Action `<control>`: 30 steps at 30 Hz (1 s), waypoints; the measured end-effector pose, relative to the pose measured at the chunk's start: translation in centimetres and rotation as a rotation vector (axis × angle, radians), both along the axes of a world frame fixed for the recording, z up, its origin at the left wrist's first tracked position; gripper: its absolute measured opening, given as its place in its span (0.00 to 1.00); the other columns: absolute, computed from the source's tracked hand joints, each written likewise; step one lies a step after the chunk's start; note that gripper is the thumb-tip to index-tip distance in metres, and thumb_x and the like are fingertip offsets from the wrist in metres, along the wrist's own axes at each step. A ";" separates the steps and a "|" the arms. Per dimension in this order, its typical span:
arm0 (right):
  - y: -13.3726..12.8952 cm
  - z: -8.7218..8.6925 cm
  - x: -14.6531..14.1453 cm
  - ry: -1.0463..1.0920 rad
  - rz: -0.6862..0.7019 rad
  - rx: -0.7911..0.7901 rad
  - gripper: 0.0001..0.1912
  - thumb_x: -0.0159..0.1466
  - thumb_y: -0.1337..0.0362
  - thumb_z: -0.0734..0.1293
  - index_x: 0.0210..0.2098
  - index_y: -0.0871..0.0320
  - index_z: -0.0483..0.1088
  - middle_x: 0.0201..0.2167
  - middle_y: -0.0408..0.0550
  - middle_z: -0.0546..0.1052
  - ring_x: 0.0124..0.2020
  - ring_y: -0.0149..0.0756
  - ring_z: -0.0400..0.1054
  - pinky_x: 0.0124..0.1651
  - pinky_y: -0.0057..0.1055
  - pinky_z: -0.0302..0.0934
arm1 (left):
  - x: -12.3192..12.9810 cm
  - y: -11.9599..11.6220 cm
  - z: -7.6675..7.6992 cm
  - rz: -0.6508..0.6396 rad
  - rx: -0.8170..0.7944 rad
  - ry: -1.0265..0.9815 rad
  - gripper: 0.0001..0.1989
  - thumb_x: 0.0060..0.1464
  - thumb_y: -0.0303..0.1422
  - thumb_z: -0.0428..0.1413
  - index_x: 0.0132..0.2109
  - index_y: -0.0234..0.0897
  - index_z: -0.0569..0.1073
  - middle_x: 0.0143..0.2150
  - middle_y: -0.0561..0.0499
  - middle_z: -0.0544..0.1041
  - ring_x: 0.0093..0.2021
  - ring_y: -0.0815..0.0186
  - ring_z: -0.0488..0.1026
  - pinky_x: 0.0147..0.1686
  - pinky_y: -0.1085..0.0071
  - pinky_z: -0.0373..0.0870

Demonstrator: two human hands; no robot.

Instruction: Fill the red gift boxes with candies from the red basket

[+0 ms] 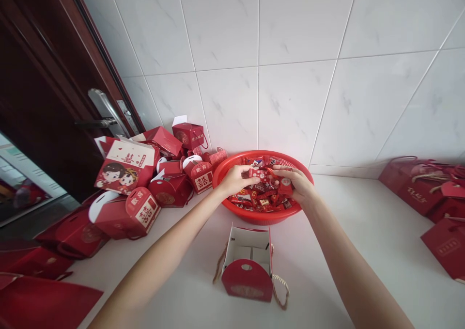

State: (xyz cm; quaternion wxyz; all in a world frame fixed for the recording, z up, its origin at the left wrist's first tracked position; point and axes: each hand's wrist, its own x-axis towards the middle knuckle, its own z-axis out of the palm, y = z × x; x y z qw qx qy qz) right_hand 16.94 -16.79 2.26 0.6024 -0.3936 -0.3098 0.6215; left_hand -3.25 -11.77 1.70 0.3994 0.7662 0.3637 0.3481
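A red plastic basket holds many wrapped candies, mostly red. Over its left part, my left hand pinches a red packet with white dots. My right hand is over the basket's right side, its fingers curled round red wrapped candies. In front of the basket stands a red gift box, its top open and its pale inside showing no candies. Twisted rope handles hang at the box's sides.
Several red boxes are piled at the left, by a dark door with a metal handle. More red boxes stand at the right edge. A tiled wall rises behind the white surface.
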 end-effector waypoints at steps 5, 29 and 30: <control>-0.3 0.1 0.0 -0.047 0.066 0.011 0.13 0.44 0.73 0.78 0.29 0.59 0.76 0.23 0.45 0.79 0.22 0.33 0.73 0.23 0.25 0.70 | -0.1 0.4 -0.5 0.002 0.069 0.066 0.24 0.45 0.40 0.69 0.49 0.34 0.80 0.50 0.44 0.82 0.53 0.53 0.76 0.55 0.59 0.71; 0.8 -0.7 -0.1 0.032 -0.303 0.088 0.14 0.41 0.74 0.76 0.25 0.57 0.71 0.18 0.41 0.76 0.19 0.30 0.69 0.22 0.25 0.67 | 1.9 -0.3 0.0 -0.290 0.166 0.769 0.24 0.53 0.31 0.61 0.58 0.38 0.77 0.46 0.46 0.83 0.41 0.58 0.79 0.37 0.71 0.70; 0.8 -0.6 -0.2 0.035 -0.298 0.081 0.13 0.41 0.74 0.76 0.25 0.57 0.71 0.19 0.41 0.76 0.20 0.30 0.69 0.23 0.25 0.68 | 2.1 -0.3 -0.1 -0.298 0.130 0.755 0.24 0.52 0.31 0.61 0.58 0.38 0.77 0.44 0.46 0.83 0.38 0.59 0.79 0.35 0.71 0.69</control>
